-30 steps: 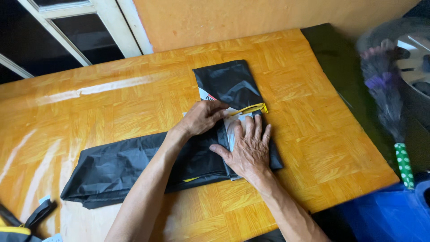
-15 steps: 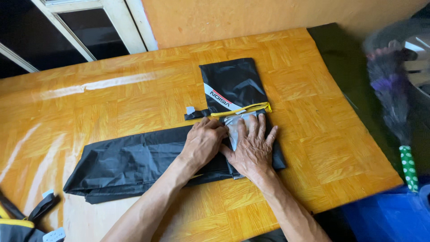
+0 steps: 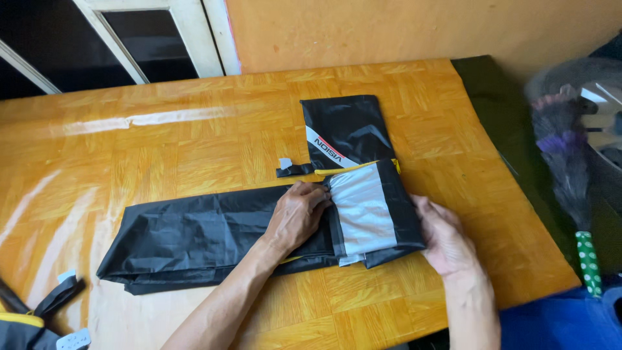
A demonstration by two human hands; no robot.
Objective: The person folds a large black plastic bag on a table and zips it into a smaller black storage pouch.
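Black garment [image 3: 214, 236] lay on the wooden table [image 3: 162, 155], mid-table toward the near edge. Long axis ran left-right; its unfolded end pointed left, and a folded flap with a silver-grey panel [image 3: 363, 217] sat at its right end. A second black section [image 3: 343, 133] pointed toward the far side.

Our left hand [image 3: 298, 217] was pressed flat on the garment just left of the flap, fingers together. Our right hand [image 3: 444, 233] gripped the flap's right edge.

Versus half a second earlier: the flap was folded over with the grey side up, and the right hand had shifted from on top to the right edge.
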